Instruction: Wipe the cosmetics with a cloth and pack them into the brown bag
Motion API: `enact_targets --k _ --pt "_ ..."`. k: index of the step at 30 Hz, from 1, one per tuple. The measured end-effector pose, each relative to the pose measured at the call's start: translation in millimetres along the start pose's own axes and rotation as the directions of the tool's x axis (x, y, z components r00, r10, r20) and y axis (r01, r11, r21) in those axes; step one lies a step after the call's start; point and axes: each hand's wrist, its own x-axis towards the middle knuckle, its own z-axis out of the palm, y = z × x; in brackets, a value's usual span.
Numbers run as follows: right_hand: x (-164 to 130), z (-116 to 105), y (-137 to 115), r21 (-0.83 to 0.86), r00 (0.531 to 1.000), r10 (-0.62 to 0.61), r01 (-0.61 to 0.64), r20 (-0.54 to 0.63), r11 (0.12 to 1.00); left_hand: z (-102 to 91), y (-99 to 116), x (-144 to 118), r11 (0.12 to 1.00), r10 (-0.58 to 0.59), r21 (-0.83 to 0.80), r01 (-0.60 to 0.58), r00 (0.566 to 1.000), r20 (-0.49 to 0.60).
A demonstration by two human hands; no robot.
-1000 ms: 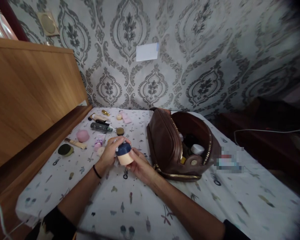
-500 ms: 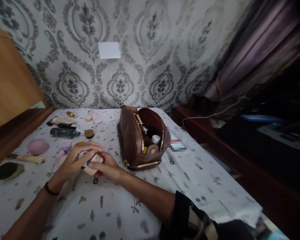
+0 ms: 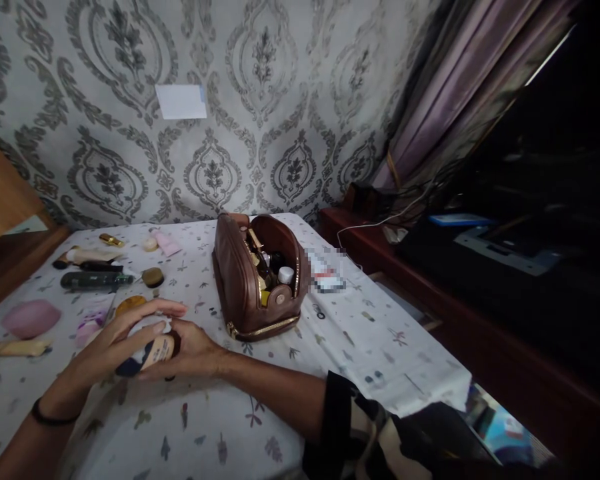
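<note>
Both hands hold a small peach jar (image 3: 156, 351) with a dark blue lid, low over the patterned bedsheet (image 3: 260, 413). My left hand (image 3: 115, 340) curls over the lid end, and my right hand (image 3: 193, 347) grips the jar's base from the right. An open brown leather toiletry bag (image 3: 243, 283) stands just right of my hands, zipper apart, with small bottles and jars showing inside.
Cosmetics lie on the left: a pink sponge (image 3: 30, 317), a dark tube (image 3: 95, 281), a cream tube (image 3: 13, 348), a round compact (image 3: 153, 277), a gold lipstick (image 3: 111, 240). A dark wooden ledge (image 3: 430, 280) and curtain border the right.
The view has swung right, so the headboard has mostly left the frame. My hands have lowered toward the sheet and tipped the jar onto its side.
</note>
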Motion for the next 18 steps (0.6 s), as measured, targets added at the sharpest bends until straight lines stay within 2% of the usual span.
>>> enact_targets --k 5,9,11,14,18 --pt "2.7 1.2 -1.5 0.109 0.994 0.066 -0.057 -0.084 0.992 1.2 0.1 1.6 0.976 -0.07 -0.214 0.045 0.991 -0.11" --pt "5.5 -0.2 -4.1 0.207 0.985 0.106 -0.077 -0.133 0.975 14.2 8.0 5.0 0.875 -0.206 -0.48 0.064 0.946 -0.25" --pt "6.3 -0.6 -5.7 0.255 0.983 0.12 -0.082 -0.137 0.964 21.0 13.1 7.2 0.813 -0.265 -0.582 0.024 0.905 -0.333" --pt "6.6 -0.9 -7.2 0.284 0.982 0.122 -0.076 -0.148 0.956 28.5 16.3 10.8 0.746 -0.29 -0.663 -0.065 0.864 -0.411" --pt "8.0 -2.3 -3.6 0.29 0.969 0.095 -0.025 -0.229 0.957 37.5 6.1 15.7 0.704 -0.324 -0.7 -0.121 0.822 -0.468"
